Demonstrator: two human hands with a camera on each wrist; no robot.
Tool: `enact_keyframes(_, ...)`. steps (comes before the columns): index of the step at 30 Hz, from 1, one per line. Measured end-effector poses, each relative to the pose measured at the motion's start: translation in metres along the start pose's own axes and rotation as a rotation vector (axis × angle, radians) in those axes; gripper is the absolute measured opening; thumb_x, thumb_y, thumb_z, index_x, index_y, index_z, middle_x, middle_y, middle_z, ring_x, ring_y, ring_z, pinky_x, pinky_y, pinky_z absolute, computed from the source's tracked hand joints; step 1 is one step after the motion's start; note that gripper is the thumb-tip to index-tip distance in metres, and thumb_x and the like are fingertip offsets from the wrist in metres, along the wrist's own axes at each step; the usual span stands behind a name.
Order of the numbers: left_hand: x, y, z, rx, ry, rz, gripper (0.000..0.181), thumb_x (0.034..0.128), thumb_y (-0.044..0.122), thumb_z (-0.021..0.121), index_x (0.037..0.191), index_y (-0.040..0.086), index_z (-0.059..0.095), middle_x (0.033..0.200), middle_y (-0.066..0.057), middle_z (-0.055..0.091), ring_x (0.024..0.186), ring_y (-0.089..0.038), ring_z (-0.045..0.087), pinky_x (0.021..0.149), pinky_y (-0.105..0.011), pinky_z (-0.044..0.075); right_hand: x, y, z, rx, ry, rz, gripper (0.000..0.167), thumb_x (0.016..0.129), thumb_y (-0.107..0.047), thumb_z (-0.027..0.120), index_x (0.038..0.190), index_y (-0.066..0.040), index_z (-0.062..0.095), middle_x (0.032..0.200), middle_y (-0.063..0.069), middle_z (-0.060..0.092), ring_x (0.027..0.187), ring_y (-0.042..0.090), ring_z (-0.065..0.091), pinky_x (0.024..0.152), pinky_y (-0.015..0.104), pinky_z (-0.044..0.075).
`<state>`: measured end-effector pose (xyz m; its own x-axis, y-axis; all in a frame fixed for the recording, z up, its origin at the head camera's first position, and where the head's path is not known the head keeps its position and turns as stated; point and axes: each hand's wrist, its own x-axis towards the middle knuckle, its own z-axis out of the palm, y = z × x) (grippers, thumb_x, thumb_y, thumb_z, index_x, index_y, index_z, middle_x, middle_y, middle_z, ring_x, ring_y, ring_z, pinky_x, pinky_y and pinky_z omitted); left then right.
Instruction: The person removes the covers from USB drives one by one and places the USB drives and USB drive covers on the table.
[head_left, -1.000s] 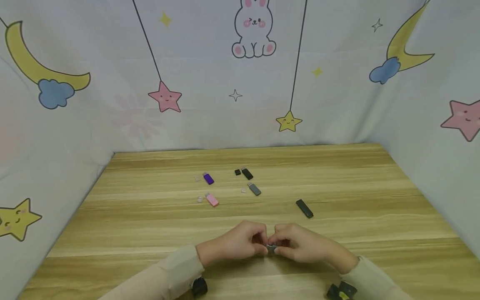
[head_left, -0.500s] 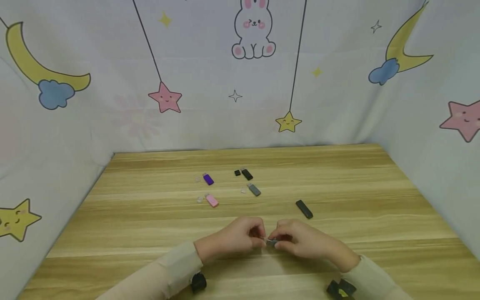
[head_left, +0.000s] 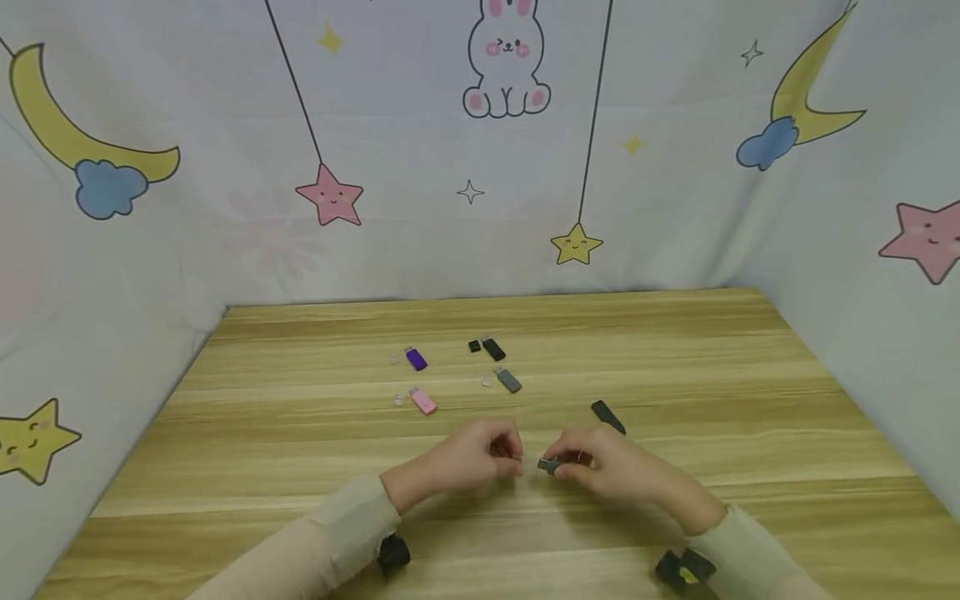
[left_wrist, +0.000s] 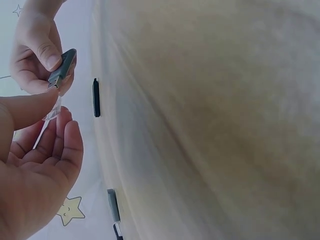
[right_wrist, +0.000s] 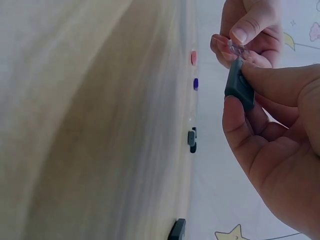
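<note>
My right hand pinches a dark grey-green USB stick between thumb and fingers. Its bare metal plug points toward the other hand in the left wrist view. A small clear plastic cap is pinched in my left hand, as the right wrist view shows. In the head view the fingers hide that cap, and a narrow gap lies between the two hands. Both hands are above the near part of the wooden table.
Uncapped USB sticks lie farther back: purple, pink, black and grey, each with a small cap beside it. A longer black stick lies just beyond my right hand. A printed cloth hangs behind the table.
The hands were together on the USB stick. They have moved apart, the cap coming off with the left hand, while the stick stays in the right. Both hands have shifted slightly forward.
</note>
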<state>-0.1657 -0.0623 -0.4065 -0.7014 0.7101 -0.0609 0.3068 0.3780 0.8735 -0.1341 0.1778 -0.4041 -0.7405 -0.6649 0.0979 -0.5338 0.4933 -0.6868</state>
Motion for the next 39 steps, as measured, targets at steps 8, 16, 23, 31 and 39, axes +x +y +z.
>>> enact_keyframes(8,0.010,0.000,-0.012,-0.032,0.074,0.011,0.009,0.0856,-0.001,0.069,0.084,0.002,0.061,0.081,-0.003,0.064,0.073,-0.007,0.056,0.065,-0.020,0.047,0.005,0.008,-0.014,0.016,0.037,0.054,0.017,0.092,-0.012,0.066,0.107,-0.004,0.069,0.092,-0.002,0.066,0.082,0.006,0.059,0.070,0.024,0.052)
enact_keyframes(16,0.018,0.005,-0.027,0.009,0.163,0.000,0.010,0.0846,0.003,0.072,0.086,0.004,0.062,0.082,-0.003,0.064,0.073,-0.008,0.057,0.064,-0.022,0.049,0.014,0.017,-0.030,0.101,0.053,0.122,0.021,0.093,-0.009,0.063,0.111,0.002,0.066,0.093,0.003,0.066,0.082,0.009,0.059,0.070,0.025,0.051)
enact_keyframes(23,0.031,0.007,-0.042,0.002,0.218,-0.012,0.008,0.0861,0.005,0.071,0.088,0.004,0.063,0.085,-0.005,0.064,0.073,-0.011,0.057,0.064,-0.024,0.047,0.026,0.020,-0.047,0.060,0.110,0.144,0.023,0.092,-0.007,0.064,0.113,0.003,0.066,0.094,0.006,0.066,0.083,0.012,0.059,0.070,0.025,0.052)
enact_keyframes(31,0.050,0.008,-0.054,0.007,0.252,-0.056,0.007,0.0880,0.006,0.069,0.092,0.005,0.063,0.088,-0.005,0.063,0.077,-0.014,0.057,0.068,-0.026,0.048,0.043,0.028,-0.061,0.137,0.149,0.247,0.026,0.095,-0.011,0.060,0.118,0.001,0.064,0.094,0.008,0.065,0.080,0.016,0.063,0.069,0.031,0.053)
enact_keyframes(39,0.071,0.012,-0.064,-0.004,0.273,-0.120,0.017,0.0904,0.009,0.067,0.104,0.000,0.064,0.095,-0.007,0.064,0.086,-0.017,0.059,0.071,-0.028,0.049,0.058,0.039,-0.070,0.128,0.225,0.354,0.031,0.097,-0.017,0.059,0.122,0.000,0.062,0.099,0.012,0.065,0.085,0.020,0.063,0.074,0.037,0.051)
